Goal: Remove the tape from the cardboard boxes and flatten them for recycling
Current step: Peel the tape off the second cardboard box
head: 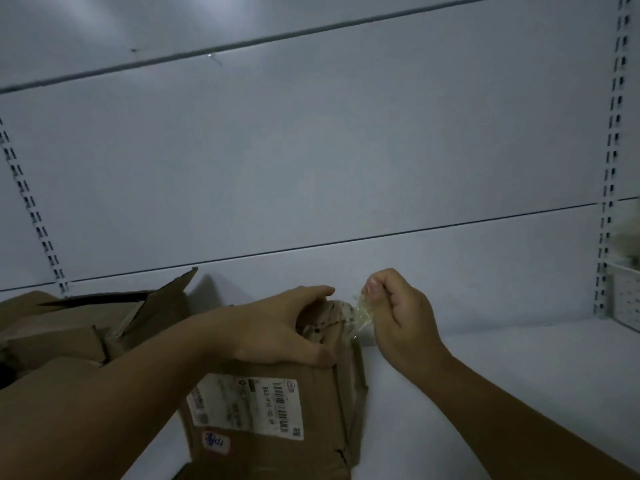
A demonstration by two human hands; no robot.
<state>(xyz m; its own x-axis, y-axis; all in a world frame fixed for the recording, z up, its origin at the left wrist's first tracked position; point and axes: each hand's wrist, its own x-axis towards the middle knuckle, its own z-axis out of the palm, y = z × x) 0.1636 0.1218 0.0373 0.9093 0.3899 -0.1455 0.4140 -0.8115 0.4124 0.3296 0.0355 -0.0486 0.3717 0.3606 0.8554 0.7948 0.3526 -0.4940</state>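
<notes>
Cardboard lay heaped at the far left: other boxes (69, 327), opened, their count unclear. One box (311, 403) lay mid-frame on the white shelf (519, 393), bearing one printed label (249, 407) and one small handwritten sticker (214, 445). The left hand (277, 327) gripped its far end, fingers curled over the top, thumb on the near face. Just right of that grip, one crumpled strip of clear tape (360, 317) ran from the box's end up to the right hand (398, 313), which pinched it between thumb and fingertips just beside the box.
</notes>
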